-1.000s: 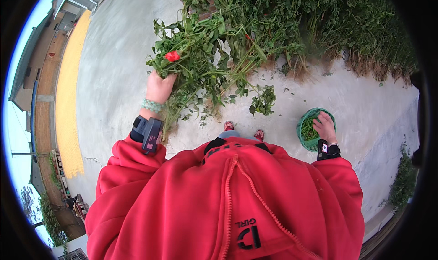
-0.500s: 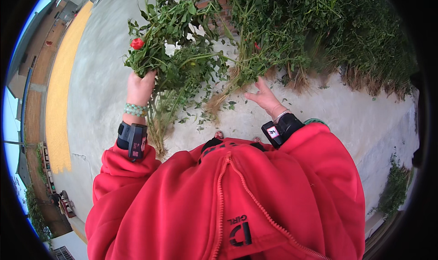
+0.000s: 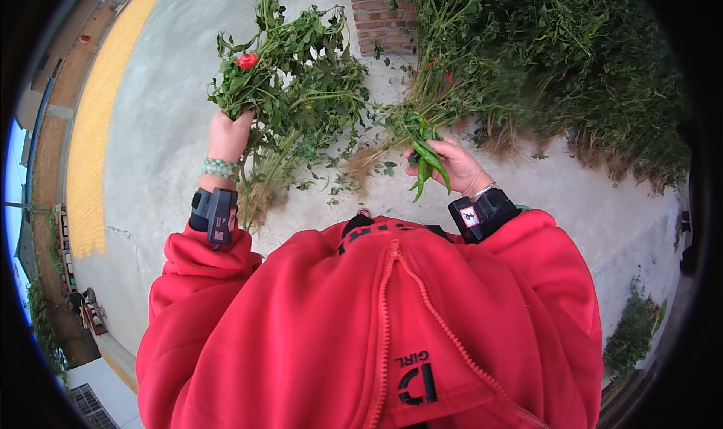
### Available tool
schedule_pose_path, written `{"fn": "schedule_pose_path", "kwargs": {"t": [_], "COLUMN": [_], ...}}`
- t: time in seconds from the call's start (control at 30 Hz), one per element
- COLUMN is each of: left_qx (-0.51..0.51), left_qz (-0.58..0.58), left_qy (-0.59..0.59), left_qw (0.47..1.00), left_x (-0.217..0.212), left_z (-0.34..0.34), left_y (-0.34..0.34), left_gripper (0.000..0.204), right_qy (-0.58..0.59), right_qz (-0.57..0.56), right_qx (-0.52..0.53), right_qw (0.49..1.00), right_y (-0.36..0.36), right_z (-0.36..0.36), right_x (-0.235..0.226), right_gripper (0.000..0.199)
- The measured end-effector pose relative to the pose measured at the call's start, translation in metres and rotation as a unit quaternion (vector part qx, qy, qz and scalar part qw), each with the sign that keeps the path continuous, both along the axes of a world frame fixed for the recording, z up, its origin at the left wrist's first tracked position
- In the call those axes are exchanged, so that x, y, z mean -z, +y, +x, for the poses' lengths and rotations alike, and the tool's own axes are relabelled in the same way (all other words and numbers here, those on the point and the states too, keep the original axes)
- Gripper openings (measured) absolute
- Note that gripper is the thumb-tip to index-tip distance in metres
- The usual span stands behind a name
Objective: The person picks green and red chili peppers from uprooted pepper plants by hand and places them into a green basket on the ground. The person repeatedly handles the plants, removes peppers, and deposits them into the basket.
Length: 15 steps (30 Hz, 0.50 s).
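Note:
My left hand point(image 3: 228, 137) is closed around the stems of a leafy green pepper plant point(image 3: 320, 90), raised on the left. A round red thing point(image 3: 247, 61), perhaps a pepper, shows among its leaves just above that hand. Several long green chili peppers point(image 3: 431, 160) hang from my right hand point(image 3: 461, 167), whose fingers and thumb pinch them at the upper end. Leaves and stalks crowd the fingertips, so whether the peppers are still joined to a stem cannot be told.
A big heap of uprooted plants point(image 3: 557, 67), pale roots toward me, fills the far right. Beside it stands a brick pillar point(image 3: 382, 15). Loose leaves lie on the concrete ground point(image 3: 331, 225). A yellow strip point(image 3: 92, 173) runs along the left.
My right hand, open and bare before, now grips green chili peppers. My left hand still holds the plant in nearly the same place. The view has shifted slightly.

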<state>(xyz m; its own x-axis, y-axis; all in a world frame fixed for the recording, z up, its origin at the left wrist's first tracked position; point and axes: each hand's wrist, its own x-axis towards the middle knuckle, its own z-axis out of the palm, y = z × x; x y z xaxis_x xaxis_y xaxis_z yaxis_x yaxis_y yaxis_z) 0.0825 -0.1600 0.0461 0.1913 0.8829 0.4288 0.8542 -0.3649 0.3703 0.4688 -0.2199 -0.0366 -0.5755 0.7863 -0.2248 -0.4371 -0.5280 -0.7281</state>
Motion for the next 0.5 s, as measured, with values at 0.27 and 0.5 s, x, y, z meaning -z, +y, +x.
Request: {"fn": "schedule_pose_path", "kwargs": {"t": [0.27, 0.5], "left_qx": [-0.083, -0.124], "left_qz": [-0.107, -0.138], "left_qy": [-0.114, -0.134], "left_qw": [0.984, 0.973], "left_x": [0.007, 0.007], "left_z": [0.020, 0.036], "left_y": [0.001, 0.001], "left_gripper": [0.021, 0.021], "right_qy": [-0.013, -0.518], "right_qz": [-0.053, 0.154], "right_qx": [-0.019, -0.035], "right_qw": [0.998, 0.840], "right_y": [-0.002, 0.010], "right_z": [0.014, 0.029], "right_x": [0.000, 0.042], "right_gripper": [0.039, 0.071]}}
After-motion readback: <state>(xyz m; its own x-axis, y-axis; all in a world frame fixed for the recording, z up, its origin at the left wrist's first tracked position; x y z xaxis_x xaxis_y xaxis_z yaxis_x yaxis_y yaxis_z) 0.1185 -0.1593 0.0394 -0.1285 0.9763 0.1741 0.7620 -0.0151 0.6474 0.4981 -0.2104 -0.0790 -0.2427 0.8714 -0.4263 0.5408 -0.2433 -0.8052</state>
